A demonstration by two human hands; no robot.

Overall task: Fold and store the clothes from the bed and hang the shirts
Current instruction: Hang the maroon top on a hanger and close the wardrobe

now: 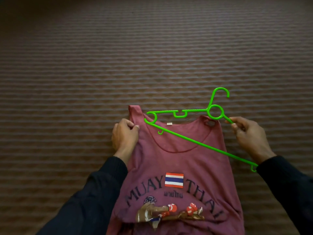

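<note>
Pinching hanger (pixel 193 122), right hand (pixel 249 134) raised.

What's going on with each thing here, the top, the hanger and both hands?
Tank top: spread flat, print up, not yet on the hanger.
Green hanger: lying tilted across the neckline, outside the top.
Left hand: pinches the left strap.
Right hand: grips the hanger's arm.
Striped bedspread: smooth.

Matt maroon cloth top (pixel 177 160) with a printed design, lower centre, smooth glossy green plastic hanger (pixel 191 140), ribbed brown woven bedcover (pixel 101 65), dark knit sleeves (pixel 94 192)
</note>
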